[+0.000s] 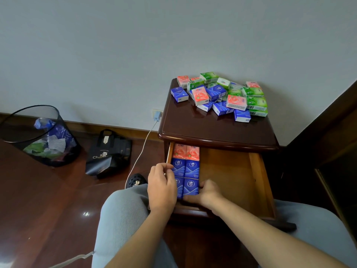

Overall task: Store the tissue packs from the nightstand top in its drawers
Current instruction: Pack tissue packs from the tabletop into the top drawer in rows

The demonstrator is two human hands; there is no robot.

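A heap of blue, green and pink tissue packs (222, 95) lies at the back of the dark wooden nightstand top (193, 124). The top drawer (231, 176) is pulled out. Along its left side stand two columns of packs: two pink packs (186, 151) at the back, blue packs (185, 168) in front of them. My left hand (161, 187) reaches over the drawer's left wall, fingers curled onto the left column of blue packs. My right hand (204, 194) grips the nearest blue pack (190, 187) in the right column from its front and right side.
The drawer's right part shows bare wood. A black mesh bin (38, 136) with wrappers and a black bag (108, 153) stand on the floor at left. A white charger cable (143, 147) runs from the wall socket. My knees flank the drawer; dark furniture stands at right.
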